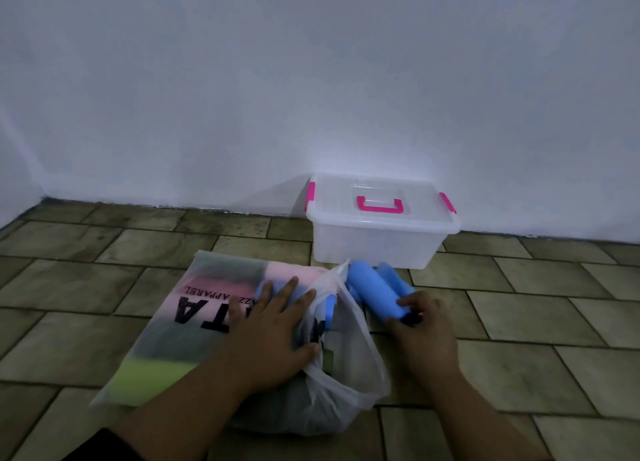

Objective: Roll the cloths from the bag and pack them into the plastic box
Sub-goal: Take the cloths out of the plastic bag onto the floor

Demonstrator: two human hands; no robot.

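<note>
Gripping blue cloth roll (375, 292) lower right, right hand (420, 325) closed on its end; soft, light, grab mid-roll. Left hand (273, 325) lay flat, spread, on bag (180, 336).

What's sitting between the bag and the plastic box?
Head view: blue rolled cloths lie between the bag and the plastic box, right hand on one.

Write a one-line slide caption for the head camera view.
Left hand presses the translucent bag while right hand grips a rolled blue cloth before the lidded plastic box.
</note>
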